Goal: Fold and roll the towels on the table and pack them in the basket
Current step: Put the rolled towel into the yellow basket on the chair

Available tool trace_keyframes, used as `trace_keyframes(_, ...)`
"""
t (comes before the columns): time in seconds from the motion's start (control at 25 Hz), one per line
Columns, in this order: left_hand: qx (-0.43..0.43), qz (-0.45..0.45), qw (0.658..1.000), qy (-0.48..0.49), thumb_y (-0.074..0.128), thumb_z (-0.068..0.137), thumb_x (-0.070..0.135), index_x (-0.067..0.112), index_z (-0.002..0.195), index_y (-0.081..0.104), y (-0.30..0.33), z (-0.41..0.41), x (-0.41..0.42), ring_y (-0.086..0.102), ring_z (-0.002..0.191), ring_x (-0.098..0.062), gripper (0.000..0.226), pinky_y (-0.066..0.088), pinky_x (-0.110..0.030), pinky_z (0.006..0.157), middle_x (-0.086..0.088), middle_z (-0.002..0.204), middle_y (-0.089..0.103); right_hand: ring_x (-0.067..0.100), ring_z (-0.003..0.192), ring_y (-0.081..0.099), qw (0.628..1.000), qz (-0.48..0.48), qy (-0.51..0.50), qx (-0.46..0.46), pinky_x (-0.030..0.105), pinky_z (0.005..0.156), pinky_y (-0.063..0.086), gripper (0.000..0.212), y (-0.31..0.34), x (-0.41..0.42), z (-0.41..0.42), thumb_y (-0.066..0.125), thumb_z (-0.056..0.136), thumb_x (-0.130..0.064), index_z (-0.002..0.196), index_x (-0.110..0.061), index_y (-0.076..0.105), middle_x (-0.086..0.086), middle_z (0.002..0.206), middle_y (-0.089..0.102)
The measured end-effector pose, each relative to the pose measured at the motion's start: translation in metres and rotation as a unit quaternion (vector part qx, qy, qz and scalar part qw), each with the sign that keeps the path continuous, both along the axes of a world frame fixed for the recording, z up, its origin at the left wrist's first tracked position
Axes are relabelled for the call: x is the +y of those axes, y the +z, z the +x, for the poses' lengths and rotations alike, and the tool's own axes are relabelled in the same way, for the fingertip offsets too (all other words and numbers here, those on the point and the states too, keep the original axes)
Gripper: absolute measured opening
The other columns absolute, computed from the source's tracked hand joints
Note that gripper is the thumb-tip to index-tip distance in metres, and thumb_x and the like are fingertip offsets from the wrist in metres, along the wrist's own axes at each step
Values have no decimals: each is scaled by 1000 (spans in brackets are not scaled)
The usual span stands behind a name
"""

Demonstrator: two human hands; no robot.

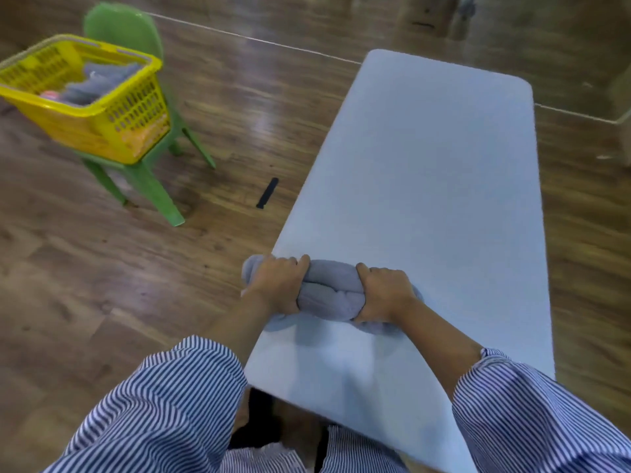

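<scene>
While I look down from the head view, both of my hands are clamped on one rolled grey towel (pixel 327 295) lying across the near part of the pale blue table (pixel 444 172). My left hand (pixel 278 285) has its grip closed over the left part of the roll, fingers curled over the top and far side, thumb tucked in at the near side against the cloth. My right hand (pixel 384 291) has the same closed grip on the right part, knuckles up, fingers wrapped over the far side and the thumb pressing the near edge. Between the two grips a bare stretch of the towel shows, bunched in thick folds. A rounded end sticks out beyond my left grip, past the table's left edge, and a little cloth shows beyond my right grip. The roll rests on the table under both hands.

Well away to the left of my left grip and farther off, a yellow basket (pixel 136 114) sits on a green chair (pixel 143 179) on the wooden floor (pixel 102 285). Grey towels (pixel 99 83) already lie inside it, blurred. Between that chair and my left grip, a small black object (pixel 267 192) lies on the floor, close to the table's left edge. My striped sleeves (pixel 164 404) fill the bottom of the view.
</scene>
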State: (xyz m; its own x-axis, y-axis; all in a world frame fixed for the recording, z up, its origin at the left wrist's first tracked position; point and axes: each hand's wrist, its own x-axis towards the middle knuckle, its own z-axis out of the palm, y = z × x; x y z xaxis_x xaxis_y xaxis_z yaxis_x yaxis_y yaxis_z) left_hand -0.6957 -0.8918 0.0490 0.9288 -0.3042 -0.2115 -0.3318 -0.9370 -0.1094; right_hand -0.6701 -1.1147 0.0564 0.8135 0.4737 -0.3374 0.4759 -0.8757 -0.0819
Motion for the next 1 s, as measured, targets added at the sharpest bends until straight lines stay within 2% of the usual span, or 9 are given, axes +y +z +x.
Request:
trace_keyframes(0.08,-21,-16,999,33,63,68,41,13,121,42,6,-8,37,62,82,-30,63,38,-36,68,-5,97,63,20,74,58,999,14,31,-13,30,62,37,74,5,36,7,65,54,-67,104,-20,38,-5,85,59)
trace_keyframes(0.16,-40,-21,998,50,70,57,43,12,108,48,12,-20,82,62,67,-32,64,42,-37,59,-6,82,65,20,70,54,998,22,59,-27,30,62,36,75,10,81,8,64,54,-67,106,-20,37,-4,86,60)
trace_keyframes(0.28,-67,-11,996,66,76,45,52,15,96,42,20,-35,159,58,53,-30,71,41,-34,50,-4,68,61,21,77,59,995,34,86,-45,31,64,38,78,14,156,5,64,52,-68,108,-22,36,-3,89,62)
trace_keyframes(0.48,-111,4,988,110,71,40,45,16,90,48,48,-70,296,59,55,-28,62,41,-32,51,-2,69,60,23,74,59,985,69,140,-67,30,58,38,79,35,298,-10,66,51,-69,108,-23,38,-4,85,61)
trace_keyframes(0.64,-102,35,982,156,72,33,45,15,91,52,58,-100,381,60,55,-27,68,46,-34,51,-1,69,61,22,72,59,979,81,178,-61,31,56,39,77,39,392,-21,65,50,-70,104,-24,37,-6,82,60)
trace_keyframes(0.84,-61,42,975,211,73,44,49,17,96,50,45,-103,454,60,63,-26,65,40,-35,56,0,77,61,21,69,57,972,64,222,-47,30,55,36,69,36,474,-6,65,52,-66,98,-24,35,-8,77,55)
trace_keyframes(1.0,-49,54,968,240,70,56,50,17,106,51,41,-63,522,61,73,-25,63,40,-37,65,0,87,62,21,70,58,965,77,249,-38,30,54,35,69,23,554,49,62,48,-69,93,-26,32,-9,81,58)
